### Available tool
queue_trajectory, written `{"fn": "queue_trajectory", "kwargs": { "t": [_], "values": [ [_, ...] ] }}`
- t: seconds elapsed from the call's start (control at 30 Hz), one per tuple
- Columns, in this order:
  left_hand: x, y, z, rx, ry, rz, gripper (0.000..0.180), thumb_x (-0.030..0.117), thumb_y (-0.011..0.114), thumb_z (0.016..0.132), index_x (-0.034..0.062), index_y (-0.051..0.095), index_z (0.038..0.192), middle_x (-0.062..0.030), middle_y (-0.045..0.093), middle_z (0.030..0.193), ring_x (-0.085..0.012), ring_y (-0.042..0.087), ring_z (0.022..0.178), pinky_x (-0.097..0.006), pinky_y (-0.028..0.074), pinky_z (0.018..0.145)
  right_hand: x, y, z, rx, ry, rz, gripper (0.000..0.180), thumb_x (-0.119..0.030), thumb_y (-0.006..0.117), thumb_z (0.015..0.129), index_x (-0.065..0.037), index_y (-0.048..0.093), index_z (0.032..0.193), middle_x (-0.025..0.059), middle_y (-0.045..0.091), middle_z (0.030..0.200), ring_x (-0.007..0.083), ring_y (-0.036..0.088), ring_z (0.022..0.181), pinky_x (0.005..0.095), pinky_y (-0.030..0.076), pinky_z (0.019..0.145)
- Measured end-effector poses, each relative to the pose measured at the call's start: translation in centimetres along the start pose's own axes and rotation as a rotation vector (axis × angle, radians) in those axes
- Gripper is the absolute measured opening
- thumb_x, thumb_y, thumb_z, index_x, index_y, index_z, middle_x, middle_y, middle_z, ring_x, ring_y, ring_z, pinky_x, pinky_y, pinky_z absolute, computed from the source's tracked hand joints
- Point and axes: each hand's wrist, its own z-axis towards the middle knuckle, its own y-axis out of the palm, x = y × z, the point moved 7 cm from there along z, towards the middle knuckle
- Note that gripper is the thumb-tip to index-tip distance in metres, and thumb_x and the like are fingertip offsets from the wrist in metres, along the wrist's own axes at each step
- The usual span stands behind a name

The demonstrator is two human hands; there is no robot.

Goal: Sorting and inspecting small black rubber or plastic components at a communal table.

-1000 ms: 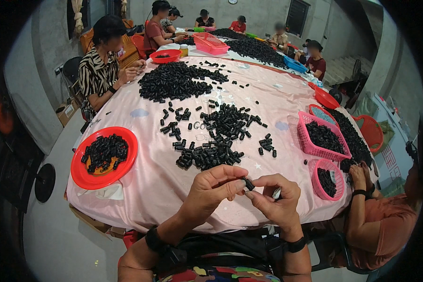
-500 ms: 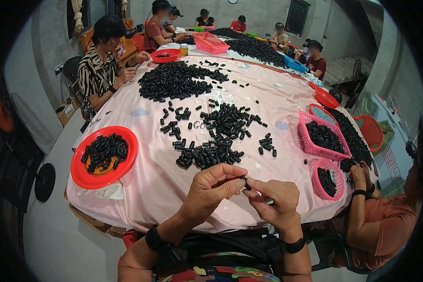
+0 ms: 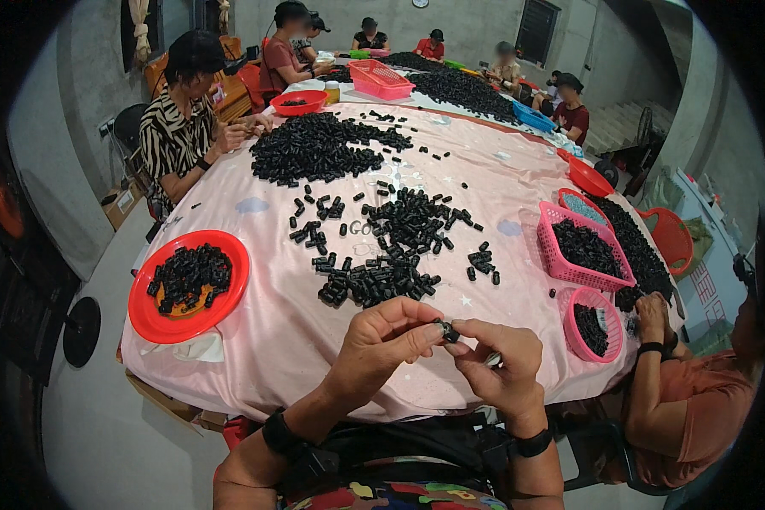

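A small black cylindrical plastic piece is pinched between my two hands, just above the near edge of the cloth-covered table. My left hand grips it with thumb and forefinger from the left. From the other side, the thumb and fingers of my right hand close on it too. Something pale and narrow shows in the curled right fingers; its kind is hard to make out. Beyond my hands lies a loose heap of similar black pieces, with a larger pile farther back.
On the left stands a red plate of black pieces. Pink baskets holding dark pieces stand at the right, near a co-worker's hands. Another person in a striped shirt sits at the far left. More people work around a far table.
The black piece has been turned between my fingers, so a different side shows. The person in the striped shirt has brought their hands lower toward the table.
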Motion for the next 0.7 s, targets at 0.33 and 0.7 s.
{"fn": "queue_trajectory", "kwargs": {
  "t": [0.33,0.7],
  "values": [
    [0.8,0.4,-0.1,-0.028,0.100,0.184,0.019,0.005,0.060,0.089,-0.0006,0.059,0.107,-0.0044,0.064,0.091,-0.0069,0.057,0.080,-0.020,0.047,0.073,0.4,-0.2,0.1,-0.078,0.107,0.041,0.027,0.002,0.070,0.073,-0.001,0.066,0.099,0.0126,0.069,0.083,0.0148,0.067,0.062,0.0231,0.052,0.053],
    [0.0,0.4,-0.1,-0.069,-0.050,0.173,0.022,0.015,0.059,0.091,-0.0013,0.060,0.105,-0.0046,0.065,0.087,-0.0057,0.056,0.075,-0.020,0.046,0.066,1.4,0.0,-0.2,-0.109,0.209,0.176,0.025,0.001,0.066,0.077,-0.001,0.066,0.102,0.0121,0.070,0.085,0.0134,0.067,0.067,0.0231,0.052,0.058]
  ]
}}
